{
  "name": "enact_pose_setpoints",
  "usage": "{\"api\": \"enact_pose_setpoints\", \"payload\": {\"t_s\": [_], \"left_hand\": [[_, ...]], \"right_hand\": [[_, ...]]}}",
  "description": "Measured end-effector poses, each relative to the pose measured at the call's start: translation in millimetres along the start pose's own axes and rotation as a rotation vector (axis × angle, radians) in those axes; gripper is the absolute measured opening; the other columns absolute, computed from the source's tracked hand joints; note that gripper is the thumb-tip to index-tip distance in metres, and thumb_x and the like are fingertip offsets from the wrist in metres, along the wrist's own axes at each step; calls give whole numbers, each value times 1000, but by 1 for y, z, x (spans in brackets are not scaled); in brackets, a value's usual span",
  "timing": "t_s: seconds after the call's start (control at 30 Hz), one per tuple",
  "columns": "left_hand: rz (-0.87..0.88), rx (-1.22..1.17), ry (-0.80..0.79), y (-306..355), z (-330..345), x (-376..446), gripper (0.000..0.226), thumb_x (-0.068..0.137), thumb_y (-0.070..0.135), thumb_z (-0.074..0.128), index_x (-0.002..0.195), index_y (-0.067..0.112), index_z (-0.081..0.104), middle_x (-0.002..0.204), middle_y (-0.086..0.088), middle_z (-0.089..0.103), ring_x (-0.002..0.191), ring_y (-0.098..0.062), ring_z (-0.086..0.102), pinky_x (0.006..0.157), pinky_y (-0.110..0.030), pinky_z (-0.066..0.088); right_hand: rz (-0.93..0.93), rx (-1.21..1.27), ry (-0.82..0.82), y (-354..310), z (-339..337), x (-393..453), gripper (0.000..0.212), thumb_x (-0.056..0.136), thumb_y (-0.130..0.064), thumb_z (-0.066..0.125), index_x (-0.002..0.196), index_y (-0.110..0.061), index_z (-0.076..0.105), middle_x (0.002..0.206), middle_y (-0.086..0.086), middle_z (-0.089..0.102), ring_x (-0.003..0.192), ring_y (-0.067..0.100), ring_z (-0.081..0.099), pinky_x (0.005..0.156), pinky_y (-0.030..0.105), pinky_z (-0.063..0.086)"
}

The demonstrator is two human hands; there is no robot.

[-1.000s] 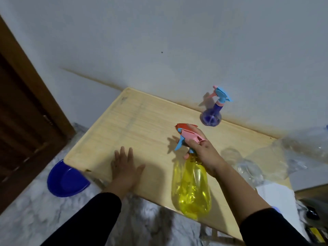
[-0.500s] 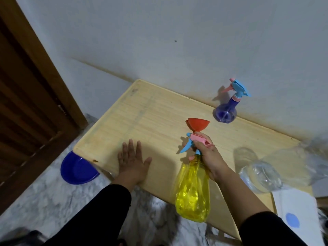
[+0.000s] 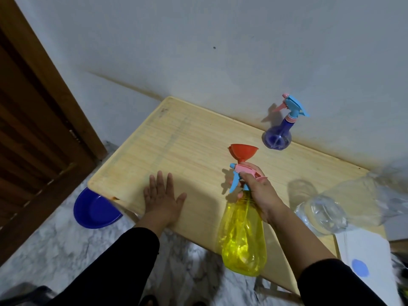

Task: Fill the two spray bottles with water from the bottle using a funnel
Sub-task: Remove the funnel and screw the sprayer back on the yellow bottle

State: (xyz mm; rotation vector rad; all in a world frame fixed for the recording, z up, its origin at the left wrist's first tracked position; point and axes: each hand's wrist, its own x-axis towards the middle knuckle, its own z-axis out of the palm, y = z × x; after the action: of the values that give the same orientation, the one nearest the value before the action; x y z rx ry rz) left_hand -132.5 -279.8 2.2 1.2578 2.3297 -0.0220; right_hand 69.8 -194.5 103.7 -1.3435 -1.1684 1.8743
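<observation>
Lighting: dim, cool, indoor; source lying out of view. Soft shadows are falling leftward from the purple spray bottle (image 3: 278, 138) onto the wall (image 3: 220, 51) and from the right hand (image 3: 257, 191) onto the table (image 3: 176, 146). Wide-angle distortion is bending the edges. Motion blur is smearing the right margin, clear water bottle (image 3: 344, 208) included.

Right hand (image 3: 257, 191) grips yellow spray bottle (image 3: 242, 237) by its neck at table (image 3: 176, 146) edge, red funnel (image 3: 242, 152) just behind; left hand (image 3: 162, 199) flat on table; purple spray bottle (image 3: 279, 135) near wall.
</observation>
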Motion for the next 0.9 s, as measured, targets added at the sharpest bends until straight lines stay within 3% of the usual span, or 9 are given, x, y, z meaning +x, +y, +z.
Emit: {"api": "enact_pose_setpoints", "payload": {"t_s": [0.2, 0.4, 0.53, 0.63, 0.7, 0.77, 0.83, 0.9], "left_hand": [[2, 2, 9, 1, -1, 0, 76, 93, 58, 18, 144, 20, -23, 152, -8, -31, 139, -28, -28, 114, -45, -10], [5, -6, 31, 0, 0, 1, 76, 93, 59, 19, 145, 21, -21, 152, -7, -29, 140, -28, -27, 114, -45, -9], [-9, 14, 10, 2, -2, 2, 76, 94, 58, 20, 145, 20, -20, 153, -8, -29, 140, -29, -27, 115, -46, -8], [5, -2, 51, 11, -7, 2, 73, 95, 53, 25, 149, 14, -5, 156, -10, -16, 142, -31, -18, 115, -48, 1], [174, -79, 137, 22, -8, 2, 76, 90, 61, 20, 147, 12, 18, 157, -11, 7, 144, -33, -4, 114, -47, 12], [422, -334, 180, 41, -9, -5, 86, 82, 70, 17, 139, 10, 39, 150, -12, 31, 143, -32, 15, 112, -34, 20], [590, -570, 128, 63, -13, -20, 63, 90, 54, 40, 135, 10, 46, 144, -8, 42, 140, -19, 27, 106, -10, 18], [708, -694, 48, 78, -15, -33, 52, 90, 38, 54, 135, 13, 47, 140, 0, 47, 132, -5, 36, 98, 3, 20]], "right_hand": [[-80, -84, 38, 0, -4, 0, 28, 94, -11, 50, 120, -21, 55, 72, 11, 66, 44, 17, 53, 46, 28, 52], [-136, -103, 25, -8, -13, -2, 28, 91, -14, 56, 113, -31, 61, 115, 12, 62, 57, 21, 62, 49, 27, 53], [-297, -113, 74, -18, -17, -5, 30, 93, -14, 56, 115, -33, 59, 117, 7, 61, 75, 19, 66, 65, 31, 58], [-427, -134, 75, -27, -17, -13, 32, 94, -10, 54, 119, -29, 57, 106, 3, 65, 76, 17, 70, 70, 27, 56], [-479, -152, 65, -30, -18, -17, 36, 93, -9, 55, 119, -33, 56, 111, 1, 66, 87, 17, 69, 73, 22, 54], [-501, -197, 44, -33, -18, -21, 41, 91, -12, 57, 120, -41, 53, 120, -10, 63, 100, 6, 65, 81, 19, 53], [-498, -231, 0, -35, -17, -26, 44, 91, -13, 57, 118, -47, 49, 111, -27, 63, 99, -7, 62, 82, 14, 52], [-489, -249, -24, -33, -17, -32, 47, 90, -11, 59, 117, -47, 49, 107, -29, 64, 95, -6, 64, 78, 15, 53]]}}
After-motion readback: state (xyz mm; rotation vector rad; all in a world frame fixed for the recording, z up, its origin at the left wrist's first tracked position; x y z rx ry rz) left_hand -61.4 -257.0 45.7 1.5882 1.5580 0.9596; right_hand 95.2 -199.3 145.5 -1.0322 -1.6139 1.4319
